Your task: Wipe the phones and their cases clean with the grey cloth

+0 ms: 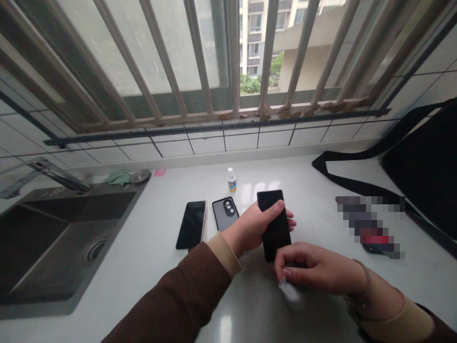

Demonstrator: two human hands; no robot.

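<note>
Nearest me, my right hand (314,267) has thumb and forefinger pinched together on a pale scrap (290,291), too blurred for me to name; it looks light and limp, best held by its edge. The knuckles overlap the lower end of the dark phone (276,237), though I can't tell whether they touch it.

That phone is in my left hand (252,228), tilted above the white counter (143,271) — thumb across the screen, fingers wrapped behind and showing past the far edge. I judge it stiff, modest in weight, slick and breakable in the glass, so the long edges make the safer hold.

Beyond my left sleeve lies a second phone (192,226), with a phone case (223,220) beside it — and farther back, a small bottle (232,182) stands upright before the barred window (200,57).
</note>
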